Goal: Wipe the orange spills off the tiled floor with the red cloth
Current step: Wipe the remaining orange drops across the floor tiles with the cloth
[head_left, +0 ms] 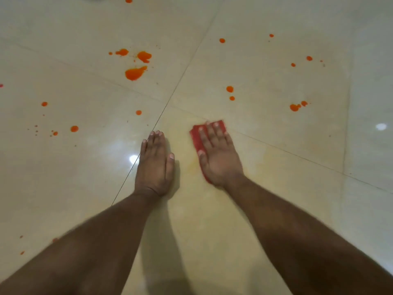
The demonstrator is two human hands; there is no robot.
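Note:
My right hand (pixel 217 154) lies flat with straight fingers on the folded red cloth (pixel 196 138), pressing it onto the cream tiled floor (pixel 276 167); most of the cloth is hidden under the palm. My left hand (pixel 155 165) rests flat on the bare floor beside a grout line, holding nothing. A faint yellowish smear (pixel 192 166) shows between the hands. Orange spills dot the floor ahead: a large blot (pixel 135 73) with smaller blots (pixel 144 56) above it at upper left, drops (pixel 229 89) just beyond the cloth, and a cluster (pixel 295 107) to the right.
More orange drops lie at the left (pixel 74 128) and far right (pixel 309 58), with tiny specks near the left edge. Dark grout lines (pixel 170 99) cross the glossy tiles. Ceiling lights reflect as bright spots (pixel 133 159) on the floor.

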